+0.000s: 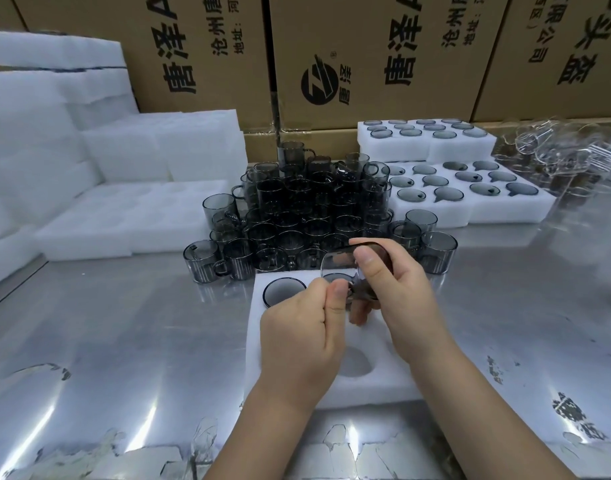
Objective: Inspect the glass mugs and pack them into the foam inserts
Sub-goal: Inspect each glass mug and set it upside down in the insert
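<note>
mug (338, 263): smoky glass, tilted above foam insert (380, 379), toward its 12 o'clock edge | right hand (394, 299): curled round body | left hand (300, 334): apparently pinching handle | handling: likely light, rigid, slick, chip-prone; hold body and handle, not rim

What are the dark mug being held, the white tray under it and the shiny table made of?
The held mug looks like smoke-grey glass, glossy: you can see through it. The white tray looks like soft, matte packing foam with round holes cut in it. The table seems to be polished metal, probably steel, since it mirrors the lights.
</note>
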